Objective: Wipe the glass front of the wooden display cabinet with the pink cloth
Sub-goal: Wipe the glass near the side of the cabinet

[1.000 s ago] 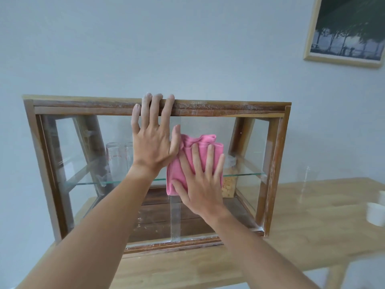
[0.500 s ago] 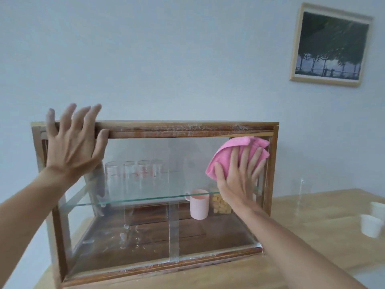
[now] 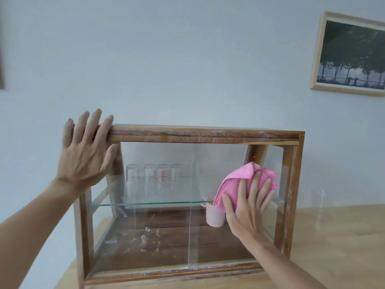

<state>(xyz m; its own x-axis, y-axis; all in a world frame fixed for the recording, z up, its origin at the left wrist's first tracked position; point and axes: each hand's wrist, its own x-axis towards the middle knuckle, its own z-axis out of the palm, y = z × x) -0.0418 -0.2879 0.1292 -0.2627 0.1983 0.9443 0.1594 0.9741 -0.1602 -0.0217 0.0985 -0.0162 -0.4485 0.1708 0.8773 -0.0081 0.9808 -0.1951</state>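
The wooden display cabinet [image 3: 208, 135] stands on a light wood table, its glass front [image 3: 166, 232] facing me. My right hand [image 3: 248, 207] presses the bunched pink cloth [image 3: 235, 180] flat against the right half of the glass, about level with the inner glass shelf. My left hand [image 3: 87, 153] lies with fingers spread on the cabinet's top left corner, holding nothing. Inside, several clear measuring glasses [image 3: 154, 174] stand on the shelf and a pink mug [image 3: 214, 215] sits below, partly behind my right hand.
The wooden table [image 3: 333, 247] runs to the right of the cabinet, with a faint clear glass item [image 3: 322, 203] standing on it. A framed picture [image 3: 352, 55] hangs on the pale wall at upper right. Smudges mark the lower glass.
My right hand swept the cloth from the glass's middle to its upper right, then down to shelf level. My left hand shifted from the middle of the top rail to the left corner.
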